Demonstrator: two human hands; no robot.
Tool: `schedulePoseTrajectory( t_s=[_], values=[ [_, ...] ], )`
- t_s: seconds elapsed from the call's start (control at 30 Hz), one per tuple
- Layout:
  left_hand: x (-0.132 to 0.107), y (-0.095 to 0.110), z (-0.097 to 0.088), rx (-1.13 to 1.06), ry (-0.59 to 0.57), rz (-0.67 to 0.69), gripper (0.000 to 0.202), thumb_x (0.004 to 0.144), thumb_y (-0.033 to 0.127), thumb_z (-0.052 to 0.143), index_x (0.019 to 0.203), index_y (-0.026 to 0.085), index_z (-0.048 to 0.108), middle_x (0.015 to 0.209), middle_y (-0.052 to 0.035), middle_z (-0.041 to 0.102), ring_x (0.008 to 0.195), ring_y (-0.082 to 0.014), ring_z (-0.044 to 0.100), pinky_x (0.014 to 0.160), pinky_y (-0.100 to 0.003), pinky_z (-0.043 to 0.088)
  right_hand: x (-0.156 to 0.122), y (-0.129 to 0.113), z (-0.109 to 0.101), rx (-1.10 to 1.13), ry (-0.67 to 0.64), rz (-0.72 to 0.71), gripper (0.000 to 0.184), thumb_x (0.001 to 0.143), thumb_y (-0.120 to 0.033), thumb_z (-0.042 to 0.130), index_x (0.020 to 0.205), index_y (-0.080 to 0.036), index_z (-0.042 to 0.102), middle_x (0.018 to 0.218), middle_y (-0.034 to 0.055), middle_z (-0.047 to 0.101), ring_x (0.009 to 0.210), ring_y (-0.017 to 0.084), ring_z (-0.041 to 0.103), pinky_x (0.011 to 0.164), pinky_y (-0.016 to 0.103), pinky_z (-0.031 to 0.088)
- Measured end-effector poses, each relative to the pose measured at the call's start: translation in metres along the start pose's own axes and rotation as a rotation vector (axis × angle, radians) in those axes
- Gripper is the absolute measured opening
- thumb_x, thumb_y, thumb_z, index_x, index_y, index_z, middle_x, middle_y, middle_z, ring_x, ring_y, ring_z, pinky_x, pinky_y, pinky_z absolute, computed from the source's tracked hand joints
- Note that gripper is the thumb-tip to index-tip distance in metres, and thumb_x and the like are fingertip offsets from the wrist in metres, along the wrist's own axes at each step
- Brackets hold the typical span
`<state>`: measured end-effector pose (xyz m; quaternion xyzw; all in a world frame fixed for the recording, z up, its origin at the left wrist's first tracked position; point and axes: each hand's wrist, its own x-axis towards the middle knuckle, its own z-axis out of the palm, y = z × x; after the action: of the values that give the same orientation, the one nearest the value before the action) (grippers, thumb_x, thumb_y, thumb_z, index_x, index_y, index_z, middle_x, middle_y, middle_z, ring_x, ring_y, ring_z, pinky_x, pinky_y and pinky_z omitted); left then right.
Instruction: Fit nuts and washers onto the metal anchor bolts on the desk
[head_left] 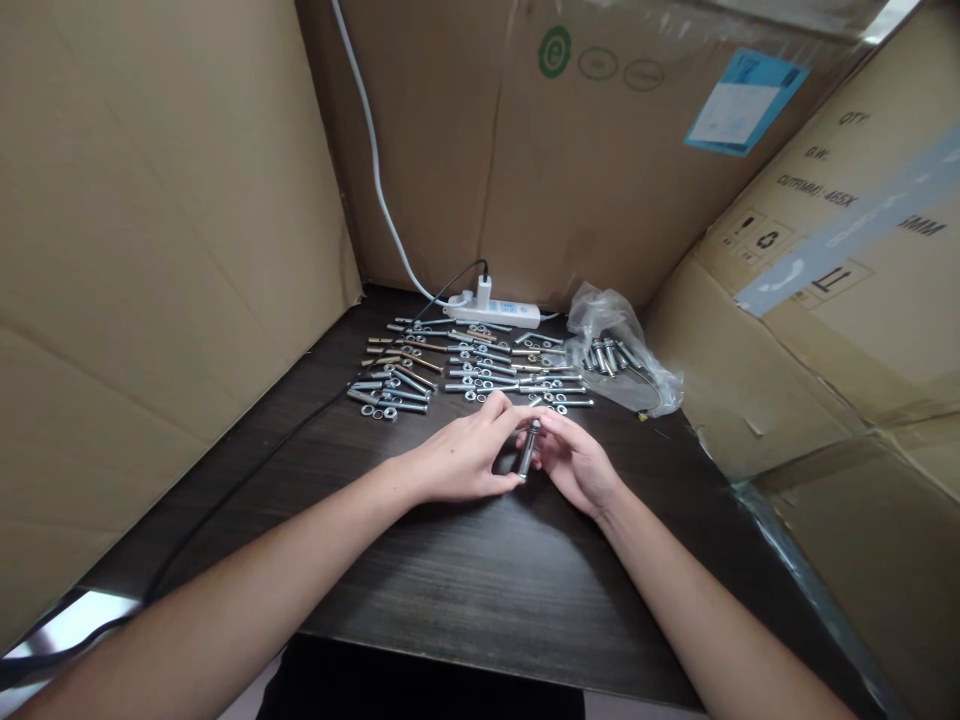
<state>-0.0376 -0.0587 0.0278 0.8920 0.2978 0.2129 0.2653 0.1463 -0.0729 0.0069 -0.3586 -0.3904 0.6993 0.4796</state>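
Between my two hands an expansion bolt [529, 450] with a metal sleeve is held tilted above the dark table. My left hand [469, 450] is closed on it, the thumb at its lower end and the fingers near its top. My right hand [576, 462] pinches at the upper end, where a nut and washer seem to sit; its other fingers curl behind the bolt. Just beyond my hands lie rows of taken-apart bolts, sleeves, nuts and washers [480, 365]. To the right, a clear plastic bag [600, 310] holds several assembled expansion bolts [611, 355].
A white power strip [495, 313] with a plugged-in adapter [484, 290] lies behind the parts. Its black cable [262, 455] runs across the table [465, 580] to the lower left. Cardboard walls [435, 150] enclose the left, back and right sides.
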Motion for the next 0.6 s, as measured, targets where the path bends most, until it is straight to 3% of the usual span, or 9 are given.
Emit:
schedulePoseTrajectory(
  t_s=[0.13, 0.3, 0.43, 0.6],
  values=[
    [0.0000, -0.0007, 0.0005, 0.019, 0.011, 0.006, 0.070, 0.074, 0.028, 0.065, 0.133, 0.030, 0.028, 0.105, -0.0029, 0.037, 0.082, -0.0159, 0.055, 0.080, -0.035, 0.051, -0.0006, 0.0004, 0.0013, 0.002, 0.014, -0.011, 0.016, 0.077, -0.033, 0.066, 0.084, -0.021, 0.060, 0.084, 0.0006, 0.062, 0.068, 0.012, 0.054, 0.051, 0.022, 0.033],
    [-0.0001, 0.0000, 0.0006, 0.021, 0.000, -0.007, 0.070, 0.075, 0.027, 0.064, 0.134, 0.031, 0.026, 0.106, -0.0029, 0.037, 0.082, -0.0157, 0.055, 0.079, -0.035, 0.051, -0.0001, -0.0016, 0.0018, 0.037, -0.006, 0.026, 0.021, 0.080, -0.037, 0.058, 0.091, -0.021, 0.063, 0.085, 0.0032, 0.065, 0.070, 0.016, 0.056, 0.053, 0.025, 0.034],
    [0.0002, 0.0009, 0.0009, 0.031, 0.008, -0.011, 0.066, 0.074, 0.027, 0.063, 0.131, 0.030, 0.029, 0.106, -0.0031, 0.038, 0.082, -0.0159, 0.056, 0.079, -0.035, 0.051, 0.0000, -0.0036, 0.0019, 0.035, 0.025, 0.045, 0.023, 0.078, -0.040, 0.055, 0.086, -0.020, 0.064, 0.082, 0.0044, 0.065, 0.074, 0.019, 0.057, 0.055, 0.028, 0.036],
    [0.0003, 0.0003, 0.0008, 0.059, 0.016, -0.023, 0.065, 0.073, 0.026, 0.063, 0.129, 0.028, 0.030, 0.109, -0.0045, 0.038, 0.081, -0.0168, 0.056, 0.077, -0.036, 0.051, 0.0012, -0.0025, -0.0014, 0.083, 0.041, 0.030, 0.021, 0.080, -0.040, 0.053, 0.076, -0.022, 0.061, 0.081, 0.0018, 0.061, 0.070, 0.016, 0.053, 0.055, 0.026, 0.037]
  ],
)
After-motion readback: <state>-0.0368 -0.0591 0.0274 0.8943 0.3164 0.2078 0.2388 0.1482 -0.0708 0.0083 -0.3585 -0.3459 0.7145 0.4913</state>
